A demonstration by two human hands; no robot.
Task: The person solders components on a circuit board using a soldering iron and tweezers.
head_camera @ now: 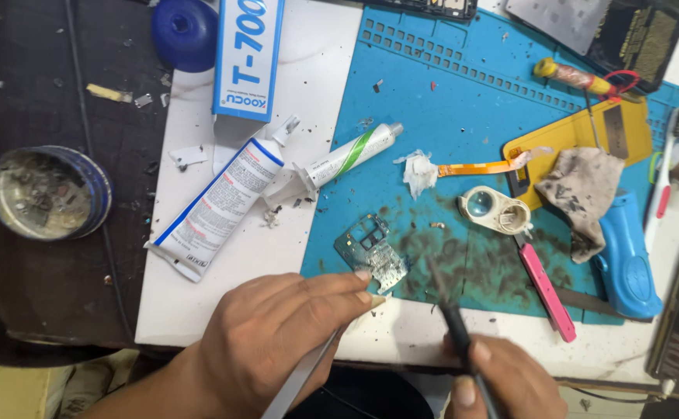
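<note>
Where the blue work mat point(463, 101) meets the white tabletop point(223, 302) at its near edge, a small circuit board point(372, 253) lies on the mat. Head view: left hand point(277, 334), grip clenched around metal tweezers point(302, 374), fingertips point(364, 276) touching the board's near edge. Right hand point(502, 380), just right of the board and nearer the camera, grip grasping a dark brush point(452, 322), its blurred tip over the mat beside the board. Left of the board, on the tabletop: large white glue tube point(219, 203). Beyond the board: small white-green tube point(351, 155). Right of the board: cream loupe point(494, 209), pink-handled tool point(547, 291), dirty cloth point(580, 190).
</note>
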